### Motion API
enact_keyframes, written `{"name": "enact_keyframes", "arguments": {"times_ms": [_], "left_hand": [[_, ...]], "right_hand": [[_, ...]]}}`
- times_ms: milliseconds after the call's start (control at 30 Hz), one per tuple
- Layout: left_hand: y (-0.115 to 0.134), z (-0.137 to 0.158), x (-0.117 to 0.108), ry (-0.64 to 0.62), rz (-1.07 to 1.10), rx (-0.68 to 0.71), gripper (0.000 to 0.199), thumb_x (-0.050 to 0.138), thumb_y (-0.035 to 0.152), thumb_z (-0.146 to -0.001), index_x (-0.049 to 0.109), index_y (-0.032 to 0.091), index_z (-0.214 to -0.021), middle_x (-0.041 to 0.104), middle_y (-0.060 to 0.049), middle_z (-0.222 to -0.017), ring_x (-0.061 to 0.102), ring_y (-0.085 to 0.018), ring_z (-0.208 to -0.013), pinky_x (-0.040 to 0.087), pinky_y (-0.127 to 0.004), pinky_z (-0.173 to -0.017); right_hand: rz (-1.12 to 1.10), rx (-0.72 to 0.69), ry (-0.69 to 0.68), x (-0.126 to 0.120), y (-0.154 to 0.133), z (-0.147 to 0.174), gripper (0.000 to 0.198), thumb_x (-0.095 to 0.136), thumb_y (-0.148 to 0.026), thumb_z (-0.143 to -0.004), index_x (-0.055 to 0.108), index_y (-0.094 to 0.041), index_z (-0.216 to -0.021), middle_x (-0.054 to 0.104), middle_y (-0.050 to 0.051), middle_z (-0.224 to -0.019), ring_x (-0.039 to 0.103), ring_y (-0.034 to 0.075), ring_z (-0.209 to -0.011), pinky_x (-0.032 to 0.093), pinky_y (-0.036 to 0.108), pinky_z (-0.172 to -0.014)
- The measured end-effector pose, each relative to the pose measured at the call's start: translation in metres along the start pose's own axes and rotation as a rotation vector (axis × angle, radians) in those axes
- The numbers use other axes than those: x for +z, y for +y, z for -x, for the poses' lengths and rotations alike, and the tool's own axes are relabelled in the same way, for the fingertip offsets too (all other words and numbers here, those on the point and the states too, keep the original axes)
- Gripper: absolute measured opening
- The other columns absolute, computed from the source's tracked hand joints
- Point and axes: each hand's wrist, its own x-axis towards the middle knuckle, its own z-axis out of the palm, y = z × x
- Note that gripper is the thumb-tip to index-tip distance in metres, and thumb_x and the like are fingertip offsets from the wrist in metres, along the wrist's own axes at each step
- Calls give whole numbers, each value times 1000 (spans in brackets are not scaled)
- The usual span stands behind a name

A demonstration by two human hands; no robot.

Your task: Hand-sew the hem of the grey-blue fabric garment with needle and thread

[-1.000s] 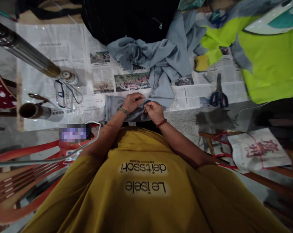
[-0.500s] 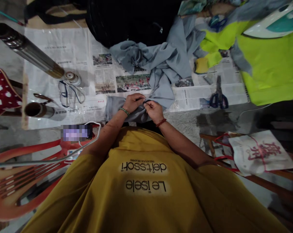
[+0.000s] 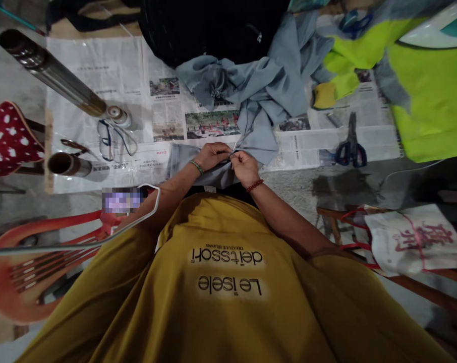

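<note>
At the near edge of the newspaper-covered table [image 3: 80, 56], the gray garment [image 3: 264, 91] is seemingly pinched by the left hand [image 3: 213, 155] and right hand [image 3: 245, 168], close together, and is best kept taut.

This looks like a makeshift sewing workspace: newspaper-covered table [image 3: 80, 58], scissors [image 3: 350, 148], iron [image 3: 431, 33], grey cloth [image 3: 261, 83], concrete floor [image 3: 298, 186].

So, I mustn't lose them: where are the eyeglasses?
In the head view, the eyeglasses lie on newspaper at left, near the metal flask, left of the grey cloth.
</note>
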Motion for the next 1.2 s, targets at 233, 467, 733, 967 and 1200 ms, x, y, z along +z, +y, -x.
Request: {"name": "enact_keyframes", "arguments": {"times_ms": [233,467,733,967,1200], "left_hand": [[0,3,4,19,-67,41,13,69,26,-87,78,16,-87,76,-4,-89,70,-15,-87,55,-27,-86],[0,3,5,60,-61,31,15,68,29,-89,77,17,-91,77,-5,-94,70,-15,-89,56,-28,-88],[1,2,6,86,-37,-17,8,70,24,-85,77,19,-86,76,-5,-91,70,-17,-88,56,-30,-89],[8,2,6,105,-84,-45,7,68,19,-83,76,18,-84,76,-4,-91,69,-15,-86,55,-28,-87],[12,1,5,102,-72,-63,10,66,22,-82,75,17,-82,74,-3,-86,67,-15,-83,54,-27,-84]], "right_hand": [[-87,78,17,3,0,-4,30,55,-45,-92,59,-21,-73,54,-4,-59,48,11,-54,42,24,-58],[110,-166,23,-68,-11,-4,26,58,-43,-91,73,-22,-93,69,2,-77,63,17,-67,53,30,-67],[147,-178,-53,-65,-28,-40,18,66,-29,-86,74,-19,-74,70,2,-76,65,20,-82,52,32,-82],[-17,-13,-140,-32,-29,-46,11,71,-25,-77,73,-18,-69,66,-3,-65,59,13,-67,47,26,-70],[-246,144,-171,-35,-25,-49,7,73,-18,-75,70,-17,-68,66,-2,-65,58,11,-63,50,26,-70]]}}
